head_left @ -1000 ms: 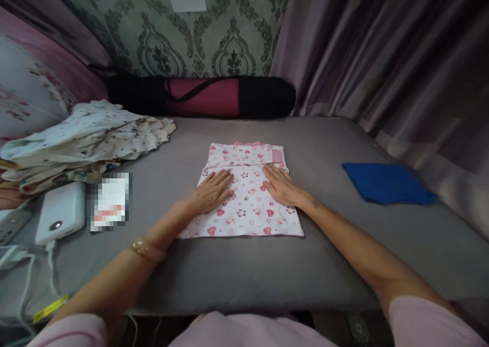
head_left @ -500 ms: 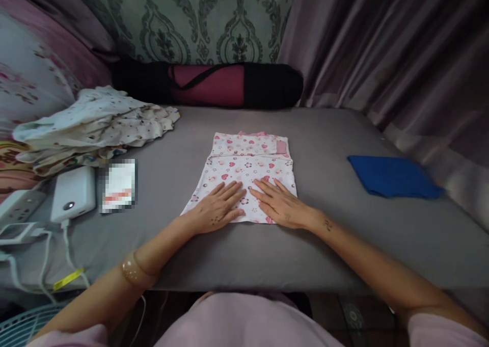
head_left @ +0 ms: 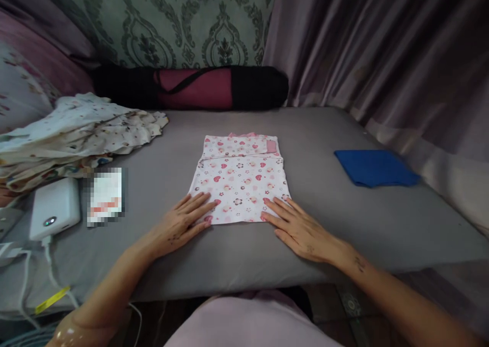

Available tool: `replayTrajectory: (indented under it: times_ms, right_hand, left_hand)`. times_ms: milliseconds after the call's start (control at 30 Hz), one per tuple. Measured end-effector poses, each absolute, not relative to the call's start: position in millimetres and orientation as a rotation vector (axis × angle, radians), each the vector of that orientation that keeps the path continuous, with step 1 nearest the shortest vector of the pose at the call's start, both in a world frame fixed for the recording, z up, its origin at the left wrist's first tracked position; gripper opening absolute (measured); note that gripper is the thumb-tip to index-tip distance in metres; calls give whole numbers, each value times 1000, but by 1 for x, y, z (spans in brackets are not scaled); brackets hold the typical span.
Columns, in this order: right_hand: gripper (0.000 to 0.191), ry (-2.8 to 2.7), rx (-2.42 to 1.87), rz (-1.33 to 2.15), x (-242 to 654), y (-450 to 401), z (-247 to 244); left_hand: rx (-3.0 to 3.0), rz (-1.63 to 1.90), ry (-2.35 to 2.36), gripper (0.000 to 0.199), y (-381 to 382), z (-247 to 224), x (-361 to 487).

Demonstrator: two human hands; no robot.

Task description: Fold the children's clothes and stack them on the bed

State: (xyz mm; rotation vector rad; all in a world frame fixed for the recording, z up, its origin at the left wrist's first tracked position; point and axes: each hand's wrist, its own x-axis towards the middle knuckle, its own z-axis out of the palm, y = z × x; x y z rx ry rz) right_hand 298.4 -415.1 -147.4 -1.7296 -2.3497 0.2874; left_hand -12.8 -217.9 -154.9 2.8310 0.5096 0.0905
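In the middle of the frame our white printed garment (head_left: 244, 181) lies flat on the grey-covered worktop (head_left: 237, 265), its upper part folded into a band with a pink patch at the right end. Our left hand (head_left: 183, 222) rests palm down on its lower left corner, fingers slightly spread; our right hand (head_left: 300, 230) lies likewise on the lower right corner. We see a folded blue cloth (head_left: 376, 167) at the right of the frame, and a white power bank (head_left: 55, 208) with a cable plugged in at the left, below a heap of patterned fabric (head_left: 95, 128).
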Motion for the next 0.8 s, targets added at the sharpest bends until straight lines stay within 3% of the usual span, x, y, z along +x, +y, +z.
replayTrajectory:
  times_ms: [300,533,800]
  right_hand:
    - [41,-2014,-1806,289,330,-449,-154]
    - [31,-2059,-1739,177,337,-437,-151]
    - [39,-2114,-1747,55,332,-436,-153]
  left_hand:
    - [2712,358,738,35,-222,-152,-56]
    - [2850,321,616,32,-220,-144,-57]
    - [2889,233,542,35,-212,-145,-57]
